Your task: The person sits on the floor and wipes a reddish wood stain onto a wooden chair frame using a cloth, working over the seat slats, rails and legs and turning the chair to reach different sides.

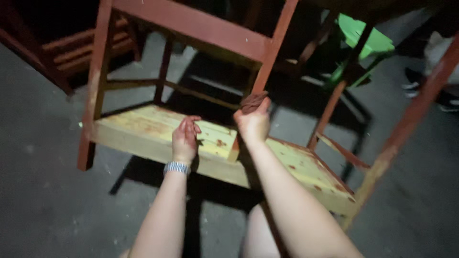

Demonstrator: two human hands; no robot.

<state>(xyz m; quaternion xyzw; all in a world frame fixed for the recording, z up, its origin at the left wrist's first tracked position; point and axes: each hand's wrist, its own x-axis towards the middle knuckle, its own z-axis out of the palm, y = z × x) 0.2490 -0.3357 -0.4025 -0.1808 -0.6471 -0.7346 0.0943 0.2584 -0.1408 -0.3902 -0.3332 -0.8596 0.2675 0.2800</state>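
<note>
While dark concrete floor [48, 200] surrounds, right hand [253, 122] pinches brown pad [252, 101], left hand [185, 138] spread.

The wooden frame [201, 28] is painted reddish brown, worn pale in patches along its legs. Its unpainted boards [143, 126] are pale yellow with rust-red smears. The rag [252, 101] in the right hand [253, 125] is brownish red. The wristband [176, 167] shows a blue-and-white pattern. A bright green stool [363, 40] stands on the dark grey floor [48, 205].
</note>
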